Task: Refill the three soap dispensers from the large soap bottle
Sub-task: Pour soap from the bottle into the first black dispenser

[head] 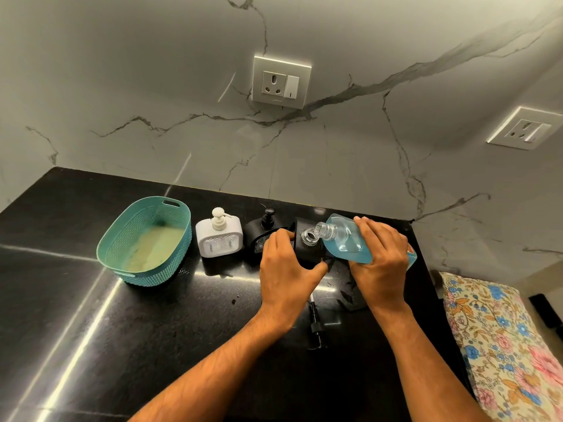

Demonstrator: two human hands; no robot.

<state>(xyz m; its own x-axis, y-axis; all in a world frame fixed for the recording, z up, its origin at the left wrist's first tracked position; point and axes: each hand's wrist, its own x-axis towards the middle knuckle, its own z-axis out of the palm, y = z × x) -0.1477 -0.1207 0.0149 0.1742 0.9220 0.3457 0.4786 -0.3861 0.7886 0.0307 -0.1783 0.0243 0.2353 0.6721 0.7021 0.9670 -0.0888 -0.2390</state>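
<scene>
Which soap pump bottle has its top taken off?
The black dispenser farthest right, held by the left hand. Its neck is open under the tilted large soap bottle. The white dispenser and the middle black dispenser wear their pumps.

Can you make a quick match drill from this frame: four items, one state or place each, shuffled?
Items:
1. basket
2. white dispenser
3. soap bottle
4. loose pump

States:
A. tilted, cap off, held by the right hand
B. lying on the counter between the forearms
C. far left, teal
D. upright, pump on

Pairs: 1-C, 2-D, 3-A, 4-B
</scene>
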